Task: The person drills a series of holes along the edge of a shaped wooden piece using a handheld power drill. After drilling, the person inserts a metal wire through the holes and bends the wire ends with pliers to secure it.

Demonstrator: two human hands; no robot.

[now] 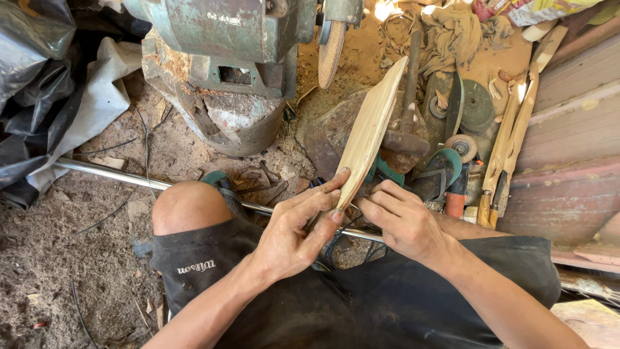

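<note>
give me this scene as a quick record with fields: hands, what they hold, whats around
left hand: left hand grips the lower end of the wooden slat, fingers along its face
right hand: right hand pinches the slat's bottom edge
slat: pale, thin, tilted up and away
ahead: green bench grinder with grinding wheel
right: grinding discs, carved wooden pieces
below: metal rod across sawdust-covered ground

We see a big green machine | a shiny metal pipe | round grinding discs | black plastic sheets
</note>
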